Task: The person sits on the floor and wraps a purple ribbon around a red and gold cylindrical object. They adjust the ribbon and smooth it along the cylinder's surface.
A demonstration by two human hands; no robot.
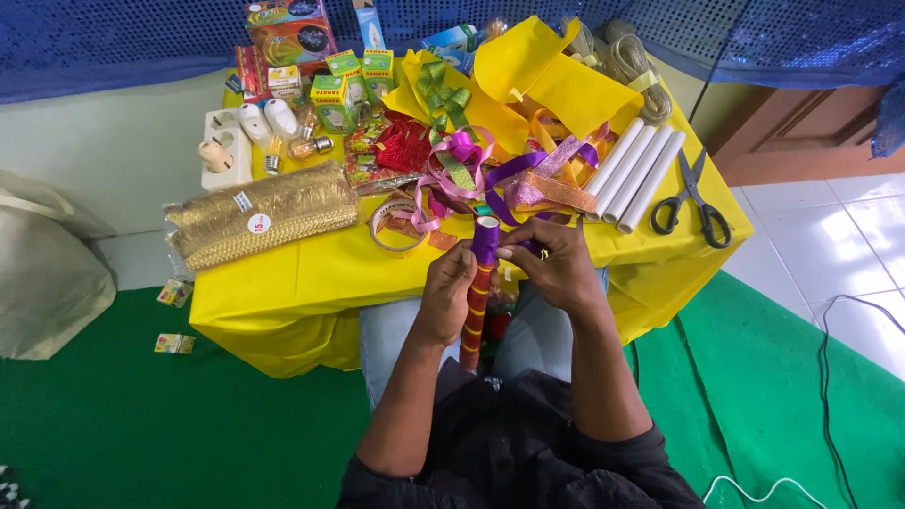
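Head view shows my left hand (pixel 447 292) and right hand (pixel 556 264) gripping the ribbon-wrapped stick (pixel 476 292), its lower end at 6 o'clock hidden in my lap.

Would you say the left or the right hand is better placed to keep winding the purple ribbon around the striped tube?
Probably the right hand: its fingertips pinch the purple ribbon, while the left hand grips the red-and-yellow striped tube.

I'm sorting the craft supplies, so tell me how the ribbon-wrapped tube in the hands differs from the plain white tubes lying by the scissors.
The ribbon-wrapped tube is covered in red and yellow bands with purple at its top; the plain white tubes are bare. It is a single tube, held nearly upright between the left hand and right hand; the white ones lie side by side on the yellow table cover. Both are slim cylinders.
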